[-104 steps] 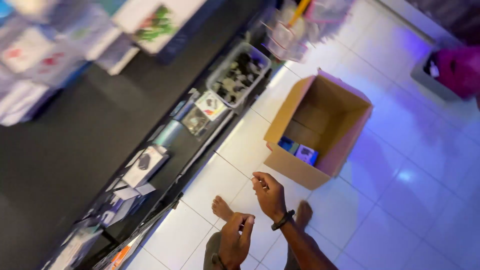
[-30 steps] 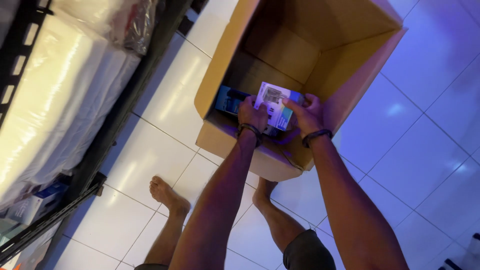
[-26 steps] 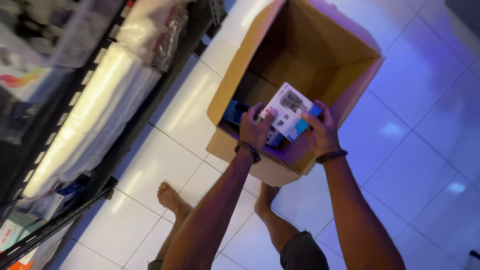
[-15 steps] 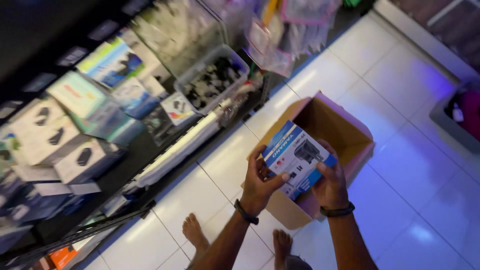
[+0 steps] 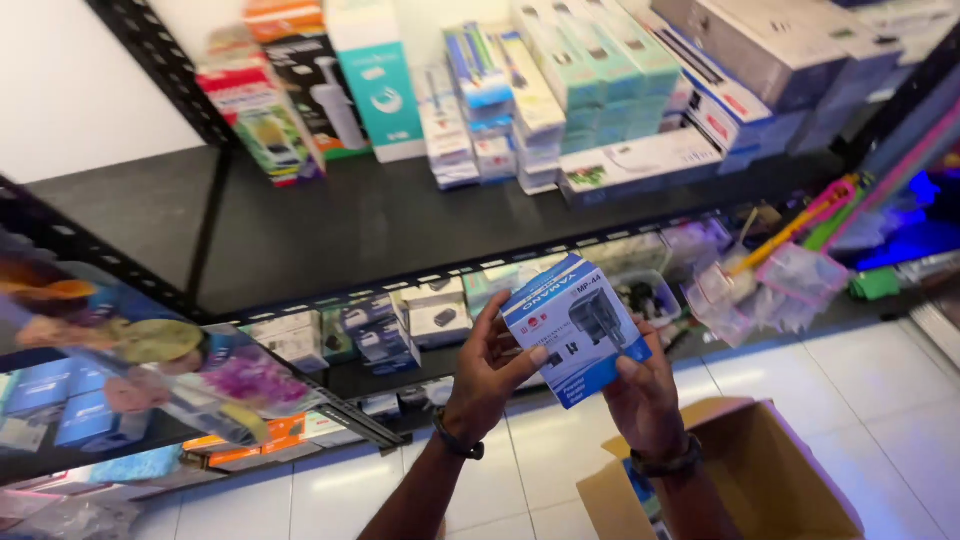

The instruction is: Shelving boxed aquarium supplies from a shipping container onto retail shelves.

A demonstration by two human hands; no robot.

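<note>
both hands, left hand (image 5: 490, 365) and right hand (image 5: 640, 395), grip a blue box (image 5: 575, 328) near the shelf edge (image 5: 400, 285), bare shelf beyond.

Both hands (image 5: 560, 385) raised, fingers (image 5: 497, 322) curled.

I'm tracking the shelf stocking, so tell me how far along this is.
Done: the blue and white box is out of the cardboard carton and up at shelf height. In hand: the left hand and right hand both grip it in front of the black shelf. Left: it is not yet on the shelf, which has bare space, and more blue packaging shows inside the carton.
</note>
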